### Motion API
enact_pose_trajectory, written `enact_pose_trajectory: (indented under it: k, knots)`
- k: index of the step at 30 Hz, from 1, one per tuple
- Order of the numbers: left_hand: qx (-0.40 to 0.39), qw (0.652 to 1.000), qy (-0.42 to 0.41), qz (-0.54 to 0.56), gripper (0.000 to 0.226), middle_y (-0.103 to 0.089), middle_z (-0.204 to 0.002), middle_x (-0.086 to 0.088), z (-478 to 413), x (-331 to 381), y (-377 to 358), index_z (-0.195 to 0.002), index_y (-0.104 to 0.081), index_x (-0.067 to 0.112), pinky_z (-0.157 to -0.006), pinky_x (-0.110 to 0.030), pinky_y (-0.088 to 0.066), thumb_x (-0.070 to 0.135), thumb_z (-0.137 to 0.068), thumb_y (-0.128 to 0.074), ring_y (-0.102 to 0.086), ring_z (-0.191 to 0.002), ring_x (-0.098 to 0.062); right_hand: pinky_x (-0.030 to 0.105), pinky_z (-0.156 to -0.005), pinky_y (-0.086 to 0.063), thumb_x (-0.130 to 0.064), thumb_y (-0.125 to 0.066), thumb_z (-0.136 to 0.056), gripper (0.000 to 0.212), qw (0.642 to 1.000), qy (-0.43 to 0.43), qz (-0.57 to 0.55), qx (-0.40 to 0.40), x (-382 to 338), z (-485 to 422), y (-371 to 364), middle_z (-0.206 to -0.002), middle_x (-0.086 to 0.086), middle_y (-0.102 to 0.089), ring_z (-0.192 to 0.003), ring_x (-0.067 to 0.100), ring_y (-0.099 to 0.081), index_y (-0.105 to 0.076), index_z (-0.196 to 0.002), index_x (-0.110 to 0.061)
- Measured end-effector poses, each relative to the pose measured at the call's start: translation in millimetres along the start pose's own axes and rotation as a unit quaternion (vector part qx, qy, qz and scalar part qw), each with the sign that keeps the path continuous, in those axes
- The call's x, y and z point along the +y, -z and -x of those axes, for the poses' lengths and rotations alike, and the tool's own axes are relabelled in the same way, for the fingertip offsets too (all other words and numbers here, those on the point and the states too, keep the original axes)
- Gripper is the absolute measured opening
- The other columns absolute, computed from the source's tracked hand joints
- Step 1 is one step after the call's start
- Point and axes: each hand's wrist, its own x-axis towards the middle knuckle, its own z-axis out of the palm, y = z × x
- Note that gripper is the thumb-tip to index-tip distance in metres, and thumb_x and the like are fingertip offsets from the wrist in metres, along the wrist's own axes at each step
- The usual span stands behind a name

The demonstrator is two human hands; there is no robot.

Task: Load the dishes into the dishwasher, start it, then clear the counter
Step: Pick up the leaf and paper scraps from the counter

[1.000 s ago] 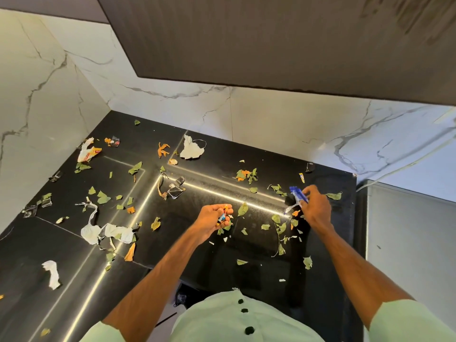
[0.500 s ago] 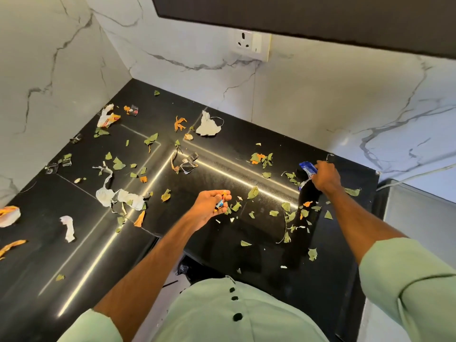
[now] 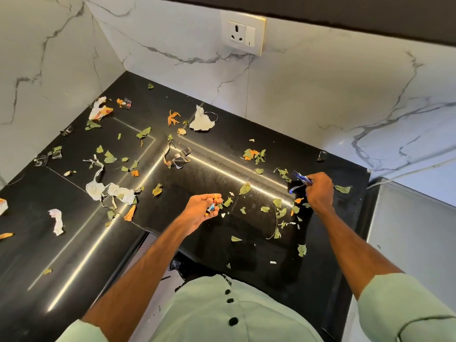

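Observation:
A black L-shaped counter is strewn with litter: green leaf bits, orange scraps and torn white paper. My left hand hovers palm-up over the counter's middle, its fingers curled round small colourful wrapper scraps. Further right, my right hand pinches a blue and white wrapper just above the counter.
Marble walls close the corner at left and back, with a wall socket under a dark cabinet. A grey appliance top adjoins the counter on the right. A crumpled tissue and clear plastic bits lie toward the back.
The view has tilted down and closer. My right hand has drawn slightly toward me with the blue wrapper. My left hand stays put with its scraps.

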Motion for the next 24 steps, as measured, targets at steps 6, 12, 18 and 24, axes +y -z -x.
enact_pose_trajectory:
  k: [6, 12, 18, 24]
  knots:
    - [-0.013, 1.0, 0.0, -0.008, 0.029, -0.072, -0.114, -0.005, 2, -1, -15, -0.121, -0.067, 0.01, -0.073, -0.025, -0.055, 0.008, -0.107, -0.041, -0.064, -0.098, -0.016, 0.023, -0.075, -0.046, -0.002, -0.075, -0.085, 0.011, 0.999, -0.026, -0.028, 0.011, 20, -12, 16, -0.114, 0.011, -0.055, -0.093, 0.015, -0.055, -0.072, -0.096, -0.002]
    - [-0.015, 1.0, 0.001, 0.004, 0.029, -0.072, -0.114, -0.007, 0, -1, -24, -0.12, -0.067, 0.009, -0.075, -0.027, -0.057, 0.008, -0.106, -0.042, -0.064, -0.089, -0.015, 0.032, -0.068, -0.049, -0.006, -0.074, -0.087, 0.012, 0.996, -0.023, 0.032, -0.075, 19, -31, 15, -0.082, 0.006, -0.063, -0.074, 0.016, -0.06, -0.074, -0.098, -0.001]
    - [-0.002, 1.0, 0.009, 0.019, 0.028, -0.074, -0.108, -0.005, 1, -3, -26, -0.118, -0.069, 0.01, -0.076, -0.028, -0.059, 0.008, -0.106, -0.043, -0.065, -0.085, -0.013, 0.042, -0.081, -0.058, -0.004, -0.07, -0.09, 0.023, 0.995, -0.042, 0.052, -0.068, 12, -28, 12, -0.102, 0.018, -0.072, -0.089, 0.029, -0.068, -0.072, -0.113, -0.002]
    - [-0.009, 1.0, 0.015, 0.008, 0.029, -0.074, -0.112, -0.005, 0, -10, -26, -0.122, -0.068, 0.008, -0.076, -0.029, -0.056, 0.01, -0.106, -0.044, -0.066, -0.084, -0.012, 0.047, -0.084, -0.057, -0.01, -0.073, -0.089, 0.023, 0.996, -0.029, 0.045, -0.069, 15, -34, 17, -0.1, 0.018, -0.072, -0.093, 0.034, -0.068, -0.071, -0.111, -0.004]
